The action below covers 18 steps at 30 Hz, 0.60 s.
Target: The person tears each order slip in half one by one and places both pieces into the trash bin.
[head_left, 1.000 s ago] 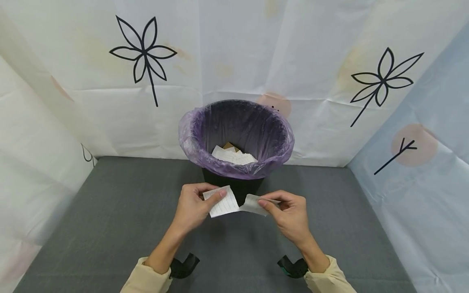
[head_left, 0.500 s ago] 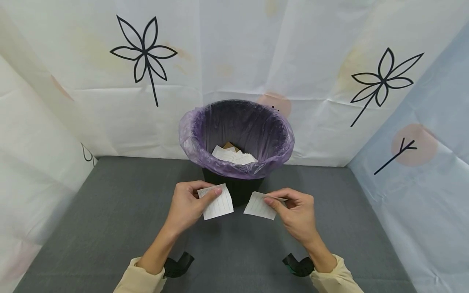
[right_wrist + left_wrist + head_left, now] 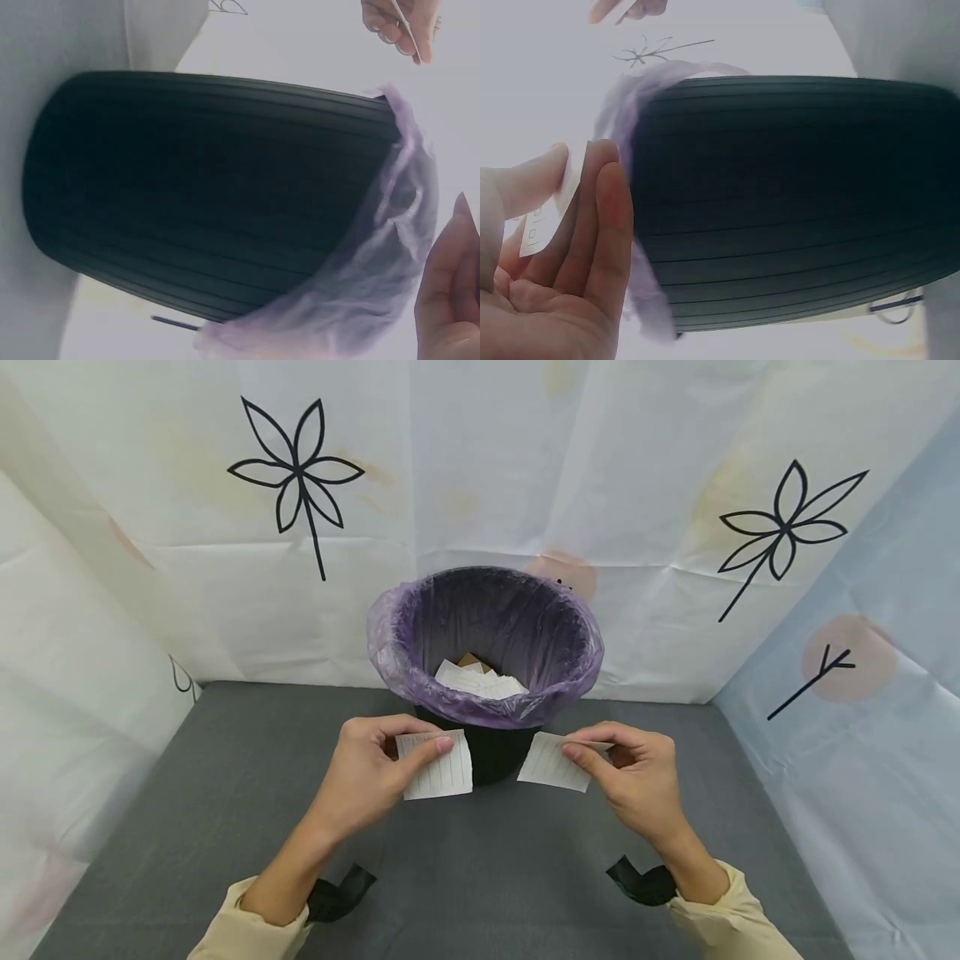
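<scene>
My left hand (image 3: 367, 772) pinches a lined piece of white paper (image 3: 447, 777) between thumb and fingers. Another lined paper piece (image 3: 551, 765), with a slanted inner edge, is pinched by my right hand (image 3: 636, 777). A gap separates the two pieces. Both hands are raised just in front of a black ribbed trash bin (image 3: 491, 756), one to each side. In the left wrist view, printed marks show on the left paper piece (image 3: 551, 225). The right wrist view shows part of the right hand (image 3: 454, 289), its paper hidden.
A purple plastic bag (image 3: 390, 635) lines the bin and folds over its rim. Inside lie torn white papers (image 3: 483, 683) and a brown scrap (image 3: 470, 660). The bin stands on a grey surface (image 3: 480, 877), close to a printed white curtain (image 3: 465, 460).
The paper was joined by a thin strip a second ago; now it is torn into two pieces. Both hands have moved apart and slightly forward, each keeping its piece.
</scene>
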{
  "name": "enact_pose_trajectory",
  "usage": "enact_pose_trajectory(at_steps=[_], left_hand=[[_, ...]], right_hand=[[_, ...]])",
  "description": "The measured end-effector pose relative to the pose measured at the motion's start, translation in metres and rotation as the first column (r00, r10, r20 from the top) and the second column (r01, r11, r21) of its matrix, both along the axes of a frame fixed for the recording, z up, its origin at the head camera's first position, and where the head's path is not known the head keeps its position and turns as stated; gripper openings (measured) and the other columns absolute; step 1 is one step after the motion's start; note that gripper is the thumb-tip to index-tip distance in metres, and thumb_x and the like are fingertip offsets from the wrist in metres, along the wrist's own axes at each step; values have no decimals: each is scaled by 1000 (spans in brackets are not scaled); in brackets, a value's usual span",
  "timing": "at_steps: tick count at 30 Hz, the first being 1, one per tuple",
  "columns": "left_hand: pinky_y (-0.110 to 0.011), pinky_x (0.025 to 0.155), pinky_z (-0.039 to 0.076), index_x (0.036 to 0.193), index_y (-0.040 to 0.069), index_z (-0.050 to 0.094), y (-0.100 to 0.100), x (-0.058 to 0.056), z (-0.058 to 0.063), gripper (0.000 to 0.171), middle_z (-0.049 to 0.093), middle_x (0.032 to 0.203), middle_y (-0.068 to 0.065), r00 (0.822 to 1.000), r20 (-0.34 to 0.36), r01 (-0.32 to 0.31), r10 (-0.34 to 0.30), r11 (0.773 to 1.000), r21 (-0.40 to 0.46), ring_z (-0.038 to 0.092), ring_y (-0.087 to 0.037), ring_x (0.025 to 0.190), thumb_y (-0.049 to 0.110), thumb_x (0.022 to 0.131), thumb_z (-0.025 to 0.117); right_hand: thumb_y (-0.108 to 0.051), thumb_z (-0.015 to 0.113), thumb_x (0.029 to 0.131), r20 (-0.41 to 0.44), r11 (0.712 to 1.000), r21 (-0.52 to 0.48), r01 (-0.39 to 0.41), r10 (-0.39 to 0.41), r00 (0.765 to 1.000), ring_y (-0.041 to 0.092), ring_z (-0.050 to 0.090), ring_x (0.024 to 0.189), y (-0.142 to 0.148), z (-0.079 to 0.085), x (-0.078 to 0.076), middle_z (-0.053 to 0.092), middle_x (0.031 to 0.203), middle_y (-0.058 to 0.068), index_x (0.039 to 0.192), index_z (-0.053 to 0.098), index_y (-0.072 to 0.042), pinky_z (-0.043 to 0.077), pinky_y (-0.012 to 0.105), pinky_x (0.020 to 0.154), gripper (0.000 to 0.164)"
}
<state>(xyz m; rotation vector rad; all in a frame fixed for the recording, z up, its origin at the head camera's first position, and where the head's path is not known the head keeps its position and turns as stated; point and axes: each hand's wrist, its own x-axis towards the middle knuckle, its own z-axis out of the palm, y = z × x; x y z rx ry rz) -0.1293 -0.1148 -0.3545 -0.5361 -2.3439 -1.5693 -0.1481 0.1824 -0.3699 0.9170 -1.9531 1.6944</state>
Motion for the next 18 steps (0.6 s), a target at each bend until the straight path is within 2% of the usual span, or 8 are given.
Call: enact_pose_trajectory(at_steps=[2, 4, 8, 11, 16, 18], left_hand=[[-27, 38, 32, 91, 10, 81, -2, -2, 8, 4, 70, 71, 10, 1000, -23, 6, -7, 1000, -9, 34, -7, 41, 13, 88, 81], [-27, 37, 30, 91, 10, 81, -4, -4, 16, 4, 68, 67, 10, 999, -40, 7, -7, 1000, -16, 32, -7, 41, 13, 88, 81], [-27, 38, 28, 92, 11, 81, -7, -12, 35, 5, 56, 53, 8, 999, -53, -3, 2, 1000, -29, 31, -10, 41, 14, 89, 81], [-28, 38, 26, 94, 11, 81, -8, -18, 51, 7, 52, 50, 5, 999, -45, -2, 0, 999, -37, 31, -14, 41, 15, 89, 80], [-28, 39, 28, 95, 7, 81, -10, -32, 73, 8, 62, 60, -2, 999, -38, 26, -28, 999, -37, 32, -16, 42, 13, 90, 79], [-27, 40, 31, 95, 5, 80, -11, -39, 79, 9, 65, 66, -5, 999, -34, 40, -41, 999, -34, 35, -15, 43, 13, 90, 78]], right_hand=[[5, 77, 86, -14, 1000, 20, 11, -11, 1000, 6, 29, 42, 2, 7, -2, 75, 84, 4, 91, 76, 2, 29, 21, 41, 6], [8, 77, 85, -23, 999, 39, 23, -22, 999, 8, 19, 41, 4, 15, -4, 75, 84, 2, 91, 76, 2, 25, 21, 39, 9], [7, 78, 85, -32, 998, 60, 35, -34, 999, 8, 21, 41, 5, 29, -10, 74, 82, 3, 92, 76, 4, 27, 23, 41, 8], [8, 77, 85, -25, 997, 63, 38, -37, 999, 9, 23, 41, 5, 41, -14, 74, 82, 3, 93, 76, 6, 27, 24, 41, 9], [15, 73, 84, 3, 997, 67, 46, -46, 999, 9, 24, 40, 5, 63, -21, 72, 84, 4, 95, 75, 7, 23, 27, 39, 14], [19, 72, 83, 16, 995, 83, 63, -65, 998, 9, 29, 41, 5, 72, -25, 72, 83, 4, 95, 75, 7, 25, 26, 40, 17]])
